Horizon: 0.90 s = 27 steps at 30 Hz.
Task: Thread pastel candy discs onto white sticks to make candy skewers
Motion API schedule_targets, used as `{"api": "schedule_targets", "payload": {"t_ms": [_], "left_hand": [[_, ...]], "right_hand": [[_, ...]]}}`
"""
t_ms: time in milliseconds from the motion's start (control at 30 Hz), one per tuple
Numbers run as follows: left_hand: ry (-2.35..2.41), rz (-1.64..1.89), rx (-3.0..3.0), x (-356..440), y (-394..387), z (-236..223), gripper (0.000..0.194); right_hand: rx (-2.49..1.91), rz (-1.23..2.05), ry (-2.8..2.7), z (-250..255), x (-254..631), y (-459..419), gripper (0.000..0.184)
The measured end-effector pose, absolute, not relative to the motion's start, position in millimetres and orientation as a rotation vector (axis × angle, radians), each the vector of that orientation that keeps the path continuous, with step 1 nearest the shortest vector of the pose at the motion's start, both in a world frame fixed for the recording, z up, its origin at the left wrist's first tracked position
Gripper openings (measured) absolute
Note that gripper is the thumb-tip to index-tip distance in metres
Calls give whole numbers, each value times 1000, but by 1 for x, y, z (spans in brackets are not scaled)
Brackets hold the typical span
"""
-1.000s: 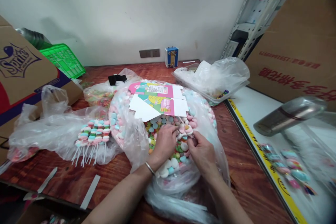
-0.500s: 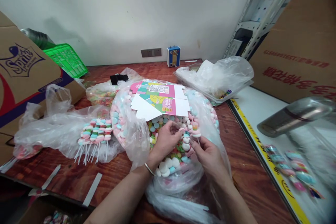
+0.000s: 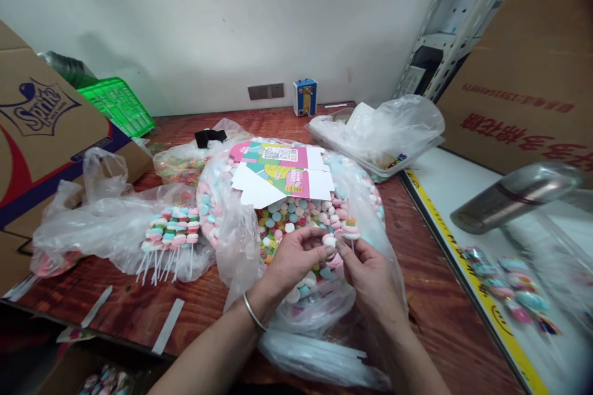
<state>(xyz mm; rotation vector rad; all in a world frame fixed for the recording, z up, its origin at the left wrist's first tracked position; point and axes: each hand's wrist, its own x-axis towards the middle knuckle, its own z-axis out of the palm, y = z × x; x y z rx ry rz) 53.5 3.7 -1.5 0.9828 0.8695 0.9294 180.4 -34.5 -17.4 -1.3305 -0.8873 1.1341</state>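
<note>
My left hand (image 3: 293,261) is closed in a pinch on a white marshmallow (image 3: 329,239). Close beside it, my right hand (image 3: 372,274) grips the thin white stick of a candy skewer (image 3: 351,230), which carries pink and white marshmallows with orange and green pieces on top. The right fingertips also reach the white marshmallow's edge. Below both hands lies an opened plastic bag (image 3: 238,241) full of pastel marshmallows and colourful gummies (image 3: 267,239). A flattened printed carton (image 3: 319,184) rests over its far part.
Finished-looking marshmallow skewers (image 3: 173,226) lie on plastic at left. A bundle of white sticks (image 3: 319,355) sits in front. Around stand a Sprite box (image 3: 41,111), a green basket (image 3: 118,105), a plastic tray (image 3: 393,166), a steel flask (image 3: 514,197) and a brown carton (image 3: 519,86).
My left hand has moved slightly down and right, and the white marshmallow now shows between its fingers, close to my right hand. The right hand keeps hold of the skewer.
</note>
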Motion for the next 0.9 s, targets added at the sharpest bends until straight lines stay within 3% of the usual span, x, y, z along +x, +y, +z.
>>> {"api": "schedule_targets", "payload": {"t_ms": [133,333,467,900], "left_hand": [[978,987,1018,54,5,-6,40],[1074,1082,915,45,13,-3,35],[1124,1086,907,43,12,3,31],[1097,1059,1233,40,12,-17,32]], "right_hand": [[-1481,920,-1101,-12,182,-42,39],[-1781,27,-1738,-14,193,-74,36],[-1824,-349,-1884,-13,192,-88,38],[-1806,-430,-1925,-4,185,-88,37]]}}
